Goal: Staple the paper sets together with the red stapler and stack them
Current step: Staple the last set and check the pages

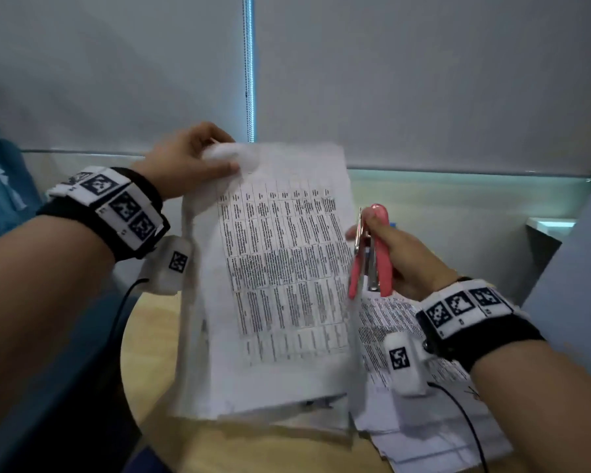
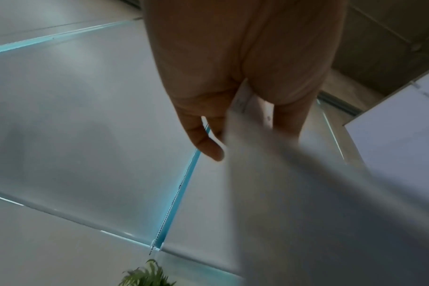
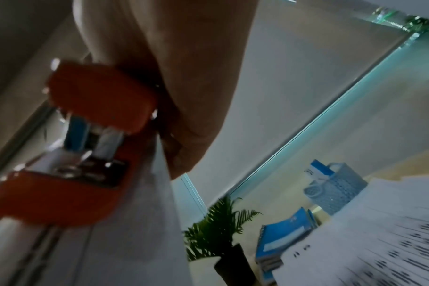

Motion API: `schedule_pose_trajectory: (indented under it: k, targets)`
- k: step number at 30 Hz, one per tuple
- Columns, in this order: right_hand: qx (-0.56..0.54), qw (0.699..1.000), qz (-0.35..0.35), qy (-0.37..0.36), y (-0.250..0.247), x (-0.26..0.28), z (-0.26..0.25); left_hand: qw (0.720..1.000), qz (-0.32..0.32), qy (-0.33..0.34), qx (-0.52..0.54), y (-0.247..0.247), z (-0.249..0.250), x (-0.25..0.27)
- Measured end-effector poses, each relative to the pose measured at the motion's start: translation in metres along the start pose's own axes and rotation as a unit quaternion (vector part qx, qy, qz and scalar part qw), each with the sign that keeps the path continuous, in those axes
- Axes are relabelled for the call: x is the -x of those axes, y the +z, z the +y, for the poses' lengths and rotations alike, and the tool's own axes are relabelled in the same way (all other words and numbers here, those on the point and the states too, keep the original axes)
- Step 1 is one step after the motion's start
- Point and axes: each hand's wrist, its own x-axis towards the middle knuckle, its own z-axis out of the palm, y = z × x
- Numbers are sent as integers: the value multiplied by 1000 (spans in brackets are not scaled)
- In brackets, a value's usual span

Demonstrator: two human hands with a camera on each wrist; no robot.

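From up here the wooden bench carries a loose spread of printed sheets at my right, and over it I hold 1 paper set up in the air, its lower edge hanging just above the bench. My left hand has the set pinched at its top left corner, thumb in front and fingers behind; the left wrist view shows that same corner nipped between thumb and fingers. I judge the set light but limp: held by 1 corner it droops and the sheets can fan or slip out of register, so the grip belongs right at the corner to be stapled, squeezing all the sheets flat together. My right hand is wrapped round the red stapler, nose pointing up, its mouth gaping just beside the set's right edge and biting nothing that I can see. The stapler looks small, stiff and easy to squeeze 1-handed.
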Motion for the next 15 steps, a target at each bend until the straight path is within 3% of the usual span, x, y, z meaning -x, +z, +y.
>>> schedule_pose_trajectory:
  k: [4,8,11,15]
  targets:
    - [19,998,13,63,-10,1,-16,992,-19,-22,-124,23,2,4]
    - [134,976,9,171,-25,0,8,947,-231,-89,-203,72,-24,30]
    - [340,909,-4,240,-33,-7,31,902,-352,-100,-228,116,-47,55]
    - [545,792,-42,272,-14,-12,45,881,-392,-103,-243,158,-65,71]
